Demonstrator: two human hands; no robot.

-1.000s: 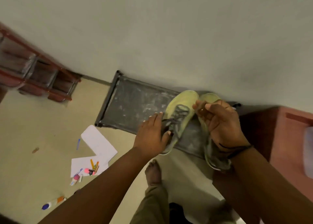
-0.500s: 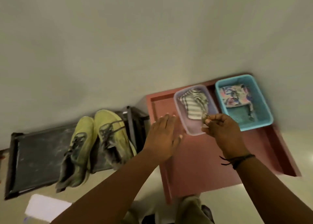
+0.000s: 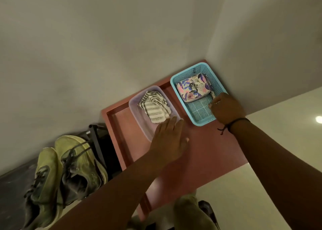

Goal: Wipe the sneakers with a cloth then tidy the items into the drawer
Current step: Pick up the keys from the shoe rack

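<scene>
Fetching the striped cloth (image 3: 154,108) from the clear tub (image 3: 139,115) at the counter's (image 3: 209,151) back edge: left hand (image 3: 168,139) fingers straight, right hand (image 3: 226,108) curled inside the blue basket (image 3: 200,121), sneakers (image 3: 66,170) unwiped.

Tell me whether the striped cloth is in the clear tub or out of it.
In. The striped cloth lies crumpled inside the clear tub, within its rim.

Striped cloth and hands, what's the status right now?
Left hand open, over clear tub. Right hand curled at blue basket; grip unclear. Striped cloth in tub, untouched. Sneakers aside.
</scene>
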